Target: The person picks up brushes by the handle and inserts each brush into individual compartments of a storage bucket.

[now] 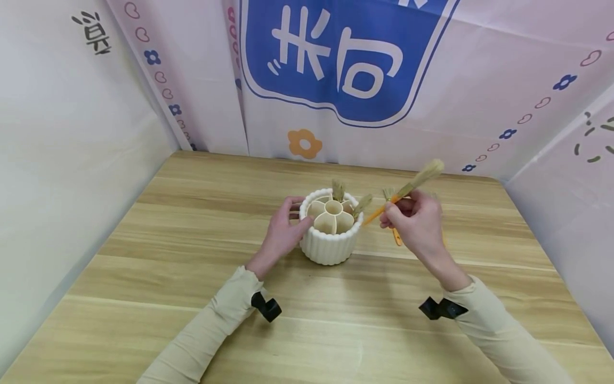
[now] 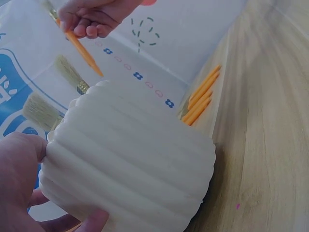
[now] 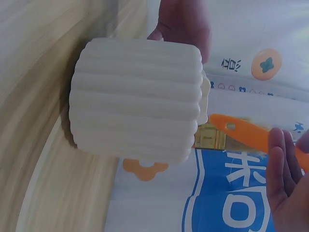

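Loading of a white divided holder (image 1: 330, 246) at frame centre appears under way, the left hand (image 1: 283, 226) clamped on it, the right hand (image 1: 419, 218) pinching an orange-handled brush (image 1: 405, 190) centre right, whose handle tip (image 1: 367, 222) seemingly needs steering into a free compartment (image 1: 326, 224).

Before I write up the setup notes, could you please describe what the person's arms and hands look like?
The left sleeve and right sleeve are plain cream-beige, long and wrinkled, ending near the wrists. A small, angular black device sits at the left wrist, another at the right. The left hand and right hand are gloveless.
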`<action>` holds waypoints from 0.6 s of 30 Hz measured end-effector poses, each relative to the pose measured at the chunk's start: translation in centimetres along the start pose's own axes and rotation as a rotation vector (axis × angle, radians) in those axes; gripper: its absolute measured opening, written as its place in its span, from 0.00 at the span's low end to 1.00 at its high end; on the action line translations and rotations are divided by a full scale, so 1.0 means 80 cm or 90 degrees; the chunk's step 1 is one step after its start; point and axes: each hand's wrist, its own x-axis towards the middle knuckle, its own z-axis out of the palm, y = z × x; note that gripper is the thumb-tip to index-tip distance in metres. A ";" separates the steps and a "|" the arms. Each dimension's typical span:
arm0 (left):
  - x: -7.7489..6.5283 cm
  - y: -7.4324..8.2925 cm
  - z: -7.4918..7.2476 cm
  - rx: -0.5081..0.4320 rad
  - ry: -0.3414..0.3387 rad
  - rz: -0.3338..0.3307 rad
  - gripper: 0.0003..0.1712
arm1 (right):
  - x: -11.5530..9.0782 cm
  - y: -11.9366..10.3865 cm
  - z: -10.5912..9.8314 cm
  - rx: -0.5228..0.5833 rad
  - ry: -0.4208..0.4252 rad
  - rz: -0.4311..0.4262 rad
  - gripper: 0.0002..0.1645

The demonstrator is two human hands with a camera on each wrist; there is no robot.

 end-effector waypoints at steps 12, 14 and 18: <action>0.000 -0.001 0.000 0.000 0.001 -0.010 0.28 | -0.005 0.002 0.022 -0.035 -0.034 -0.003 0.07; 0.000 -0.001 0.000 -0.001 0.001 -0.013 0.28 | -0.006 0.005 0.028 -0.050 -0.033 -0.015 0.06; -0.001 -0.002 0.000 -0.004 0.000 -0.019 0.28 | -0.009 0.010 0.038 -0.072 -0.034 -0.037 0.05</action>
